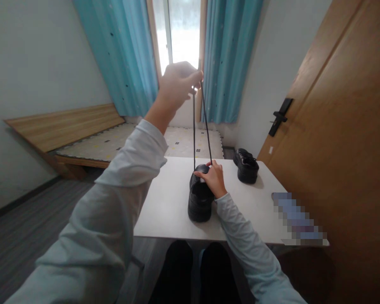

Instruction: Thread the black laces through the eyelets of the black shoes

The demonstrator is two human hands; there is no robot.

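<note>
A black shoe (200, 207) stands on the white table with its heel towards me. My left hand (180, 80) is raised high above it, fingers pinched on a dark shoelace (194, 126). Two strands of the lace run taut from those fingers down to the front of the shoe. My right hand (214, 179) rests at the shoe's upper right, its thumb and fingers closed around the tongue and lacing area. What exactly the right fingers grip is partly hidden.
A second black shoe (247, 166) stands on the white table (164, 202) at the back right. A blurred flat object (297, 217) lies at the right edge. Beyond are a bed (88, 143), blue curtains (123, 55) and a wooden door (342, 126) at right.
</note>
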